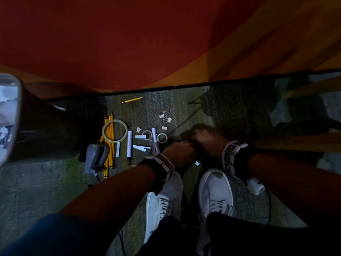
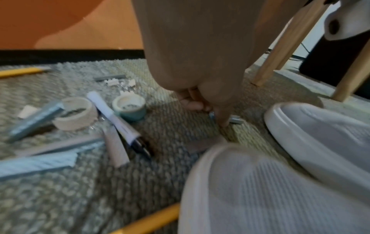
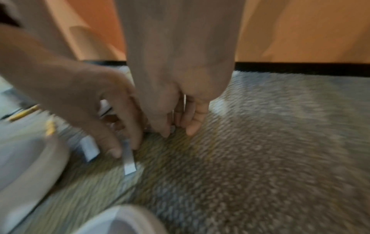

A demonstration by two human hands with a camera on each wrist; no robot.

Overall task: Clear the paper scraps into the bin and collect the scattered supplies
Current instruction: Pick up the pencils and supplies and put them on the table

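Observation:
My left hand [image 1: 177,150] reaches down to the carpet just ahead of my shoes. In the right wrist view its thumb and forefinger pinch a pale paper strip [image 3: 129,159], with another scrap [image 3: 89,149] lying beside it. Close on its right, my right hand [image 1: 204,139] points its fingers [image 3: 192,126] down at the carpet, and a small grey scrap [image 3: 172,128] shows between them. More paper strips [image 1: 139,147] lie among two small tape rolls [image 1: 162,138], a big clear tape ring [image 1: 114,131], markers [image 1: 129,145] and pencils [image 1: 110,145].
A grey stapler [image 1: 96,159] lies at the left, binder clips [image 1: 166,117] and a lone pencil [image 1: 132,100] farther out near the wall. A pale bin rim [image 1: 9,117] shows at far left. My white shoes [image 1: 215,189] stand close behind the hands; wooden chair legs [image 2: 280,47] rise on the right.

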